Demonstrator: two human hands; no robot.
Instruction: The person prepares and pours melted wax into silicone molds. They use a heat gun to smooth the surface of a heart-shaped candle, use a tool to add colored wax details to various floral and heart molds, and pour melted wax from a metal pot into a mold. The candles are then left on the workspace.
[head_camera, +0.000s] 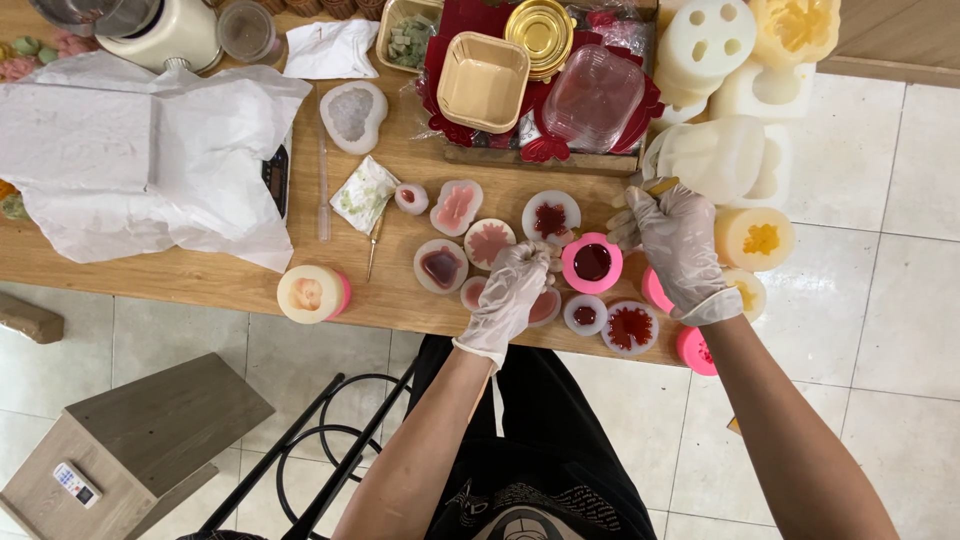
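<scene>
Pink mould (592, 262) sits between both gloved grips.

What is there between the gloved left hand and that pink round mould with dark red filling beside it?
Nothing visible. The left hand has its fingertips right next to the pink mould, with only a sliver of bare wooden table between them. The right hand sits on the mould's other side, not across the gap.
</scene>
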